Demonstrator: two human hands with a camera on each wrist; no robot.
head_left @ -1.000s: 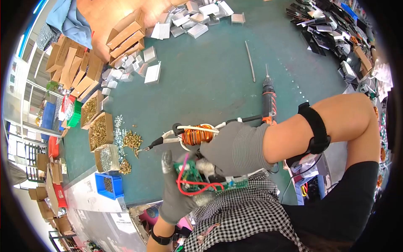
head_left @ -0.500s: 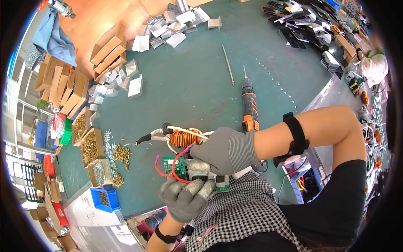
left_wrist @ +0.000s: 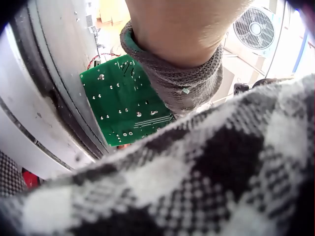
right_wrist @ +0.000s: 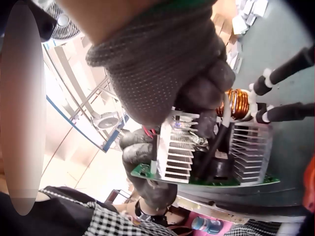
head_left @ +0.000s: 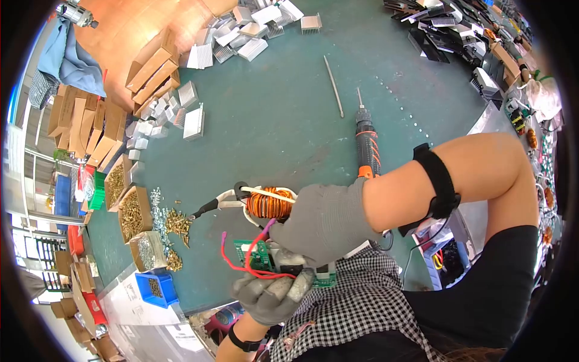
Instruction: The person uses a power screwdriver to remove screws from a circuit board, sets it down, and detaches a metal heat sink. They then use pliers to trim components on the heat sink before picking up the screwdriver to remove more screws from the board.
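A green circuit board (head_left: 260,258) sits low in front of the checked apron, between two grey-gloved hands. My left hand (head_left: 268,298) grips its near side with curled fingers. From above, my right hand (head_left: 329,220) reaches over the board, its fingertips down among the parts between two finned heat sinks (right_wrist: 177,155). A red wire (head_left: 265,275) with purple ends loops up from the board. Beyond the right hand is a copper-wound coil (head_left: 265,204) with white leads and black-sleeved cable ends. In the left wrist view the board's soldered underside (left_wrist: 120,101) shows.
A power screwdriver (head_left: 367,145) and a thin metal rod (head_left: 333,86) lie on the green table (head_left: 271,127). Left are boxes of brass screws (head_left: 131,214), loose screws (head_left: 178,223) and a blue bin (head_left: 155,289). Loose heat sinks (head_left: 253,30) are piled at the back.
My left hand has turned from an upright spread thumb to curled fingers on the board's near side. The board has turned and the red wire's ends now stand up. The right hand stays over it.
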